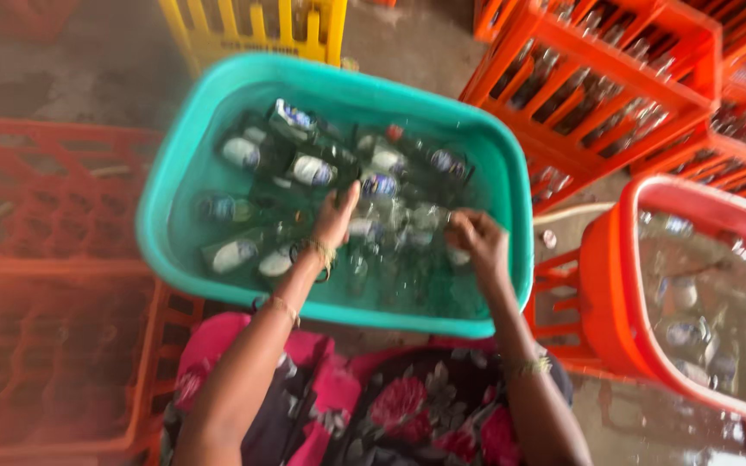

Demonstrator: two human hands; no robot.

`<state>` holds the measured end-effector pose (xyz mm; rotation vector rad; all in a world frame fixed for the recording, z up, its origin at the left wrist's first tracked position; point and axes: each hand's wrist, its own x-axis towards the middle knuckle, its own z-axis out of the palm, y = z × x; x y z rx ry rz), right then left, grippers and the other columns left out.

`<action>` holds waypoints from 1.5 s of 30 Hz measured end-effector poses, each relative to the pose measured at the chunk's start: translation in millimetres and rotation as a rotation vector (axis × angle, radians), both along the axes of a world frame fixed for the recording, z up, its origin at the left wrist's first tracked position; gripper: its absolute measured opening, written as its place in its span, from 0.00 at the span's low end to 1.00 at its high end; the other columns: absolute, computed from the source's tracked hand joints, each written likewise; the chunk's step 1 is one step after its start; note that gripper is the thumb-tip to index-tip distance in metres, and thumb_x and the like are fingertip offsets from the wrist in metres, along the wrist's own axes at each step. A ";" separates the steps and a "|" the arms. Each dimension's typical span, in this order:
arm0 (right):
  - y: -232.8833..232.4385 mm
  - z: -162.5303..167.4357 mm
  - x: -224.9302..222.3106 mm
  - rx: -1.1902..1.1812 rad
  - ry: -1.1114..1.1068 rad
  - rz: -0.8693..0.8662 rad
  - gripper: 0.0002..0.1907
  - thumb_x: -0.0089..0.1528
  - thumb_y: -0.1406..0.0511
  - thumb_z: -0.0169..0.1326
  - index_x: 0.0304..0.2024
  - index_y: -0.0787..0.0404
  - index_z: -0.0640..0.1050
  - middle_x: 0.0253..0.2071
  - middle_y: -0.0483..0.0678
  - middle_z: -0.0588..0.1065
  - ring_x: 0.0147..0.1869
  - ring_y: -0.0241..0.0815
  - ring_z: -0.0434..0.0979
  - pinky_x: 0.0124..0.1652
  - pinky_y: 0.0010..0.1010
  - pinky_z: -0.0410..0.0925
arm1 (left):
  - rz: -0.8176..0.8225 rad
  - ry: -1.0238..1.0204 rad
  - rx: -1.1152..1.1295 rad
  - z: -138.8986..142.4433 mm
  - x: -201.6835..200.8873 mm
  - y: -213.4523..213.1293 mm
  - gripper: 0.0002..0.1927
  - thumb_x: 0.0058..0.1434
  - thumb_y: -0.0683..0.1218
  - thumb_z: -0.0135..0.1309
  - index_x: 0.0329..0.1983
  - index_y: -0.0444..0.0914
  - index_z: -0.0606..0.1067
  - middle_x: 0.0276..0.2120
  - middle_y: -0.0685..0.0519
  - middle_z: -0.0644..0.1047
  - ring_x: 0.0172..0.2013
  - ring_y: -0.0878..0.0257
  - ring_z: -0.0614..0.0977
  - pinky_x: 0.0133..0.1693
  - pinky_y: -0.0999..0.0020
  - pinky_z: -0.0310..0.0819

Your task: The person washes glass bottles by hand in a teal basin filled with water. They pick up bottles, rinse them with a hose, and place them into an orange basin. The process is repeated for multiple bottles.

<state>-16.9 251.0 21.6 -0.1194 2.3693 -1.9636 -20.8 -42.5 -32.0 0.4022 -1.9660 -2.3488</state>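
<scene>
Floral pink-and-black fabric (407,406) covers the seated person's lap below a teal plastic tub (174,181) of water and submerged glass bottles (312,170). Left hand (336,217), fingers loosely extended, touches the bottles at the tub's middle. Right hand (479,242) is curled, its contents blurred. Orange plastic crates (597,95) stand alongside.

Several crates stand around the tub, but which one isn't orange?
The yellow crate at the top, just behind the teal tub. Every other crate around it is orange; this yellow one stands alone.
</scene>
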 end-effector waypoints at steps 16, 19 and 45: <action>4.5 -3.6 0.2 0.030 -0.060 0.077 0.23 0.63 0.58 0.62 0.53 0.69 0.77 0.37 0.47 0.81 0.37 0.34 0.81 0.36 0.24 0.73 | 0.028 -0.022 -0.078 -5.1 -2.3 -3.6 0.30 0.61 0.70 0.53 0.38 0.39 0.72 0.20 0.58 0.71 0.13 0.71 0.68 0.14 0.74 0.60; -0.6 1.3 8.0 0.190 -0.032 0.184 0.23 0.62 0.59 0.63 0.56 0.64 0.77 0.33 0.48 0.79 0.34 0.35 0.78 0.33 0.26 0.71 | -0.020 -0.037 -0.168 -2.3 -2.9 -8.6 0.29 0.64 0.69 0.53 0.39 0.38 0.73 0.20 0.58 0.68 0.13 0.70 0.67 0.15 0.73 0.60; -31.8 11.2 32.4 0.883 0.213 0.258 0.32 0.53 0.51 0.68 0.56 0.51 0.75 0.36 0.48 0.83 0.43 0.50 0.84 0.38 0.42 0.72 | 0.073 0.219 -0.337 32.2 11.2 -7.1 0.23 0.58 0.58 0.66 0.49 0.40 0.80 0.23 0.58 0.77 0.27 0.74 0.77 0.28 0.76 0.66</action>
